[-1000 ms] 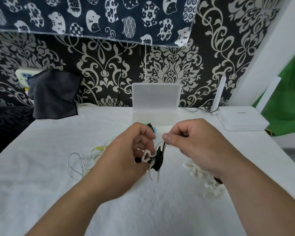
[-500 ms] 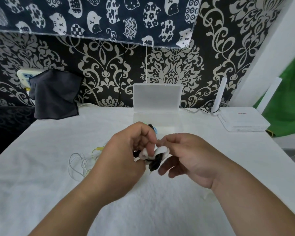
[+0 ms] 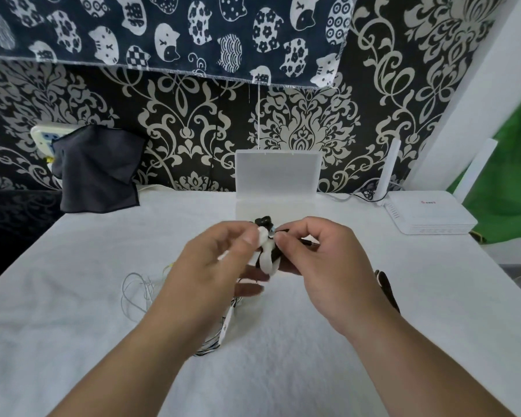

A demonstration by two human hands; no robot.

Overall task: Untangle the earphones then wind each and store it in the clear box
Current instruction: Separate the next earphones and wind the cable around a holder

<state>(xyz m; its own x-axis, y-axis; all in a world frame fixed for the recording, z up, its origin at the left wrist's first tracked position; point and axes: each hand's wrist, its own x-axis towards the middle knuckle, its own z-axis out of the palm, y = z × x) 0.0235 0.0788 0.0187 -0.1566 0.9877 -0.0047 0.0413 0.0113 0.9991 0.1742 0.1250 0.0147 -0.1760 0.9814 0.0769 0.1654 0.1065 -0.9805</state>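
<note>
Hands meet in the air above the white cloth-covered table (image 3: pixel 283 341), just in front of the clear box (image 3: pixel 275 176), whose lid stands upright against the patterned wall. Your left hand (image 3: pixel 220 266) pinches a white tie strap (image 3: pixel 265 261) between thumb and forefinger, the other fingers loosely spread below. Your right hand (image 3: pixel 325 260) is curled around the coiled black earphone (image 3: pixel 278 255) that the strap loops over, thumb tip pressed at its top. A small black piece (image 3: pixel 263 221) shows just above your fingertips at the box's front edge; you cannot tell from here whether it belongs to the coil. A tangle of white earphone wire (image 3: pixel 136 293) lies on the cloth left of your left wrist, and more thin cable (image 3: pixel 224 329) trails beneath that wrist. A dark strip (image 3: pixel 385 287) lies beside your right wrist. A white router (image 3: pixel 427 212) sits at the back right, and a dark grey cloth (image 3: pixel 97 170) hangs at the back left.
</note>
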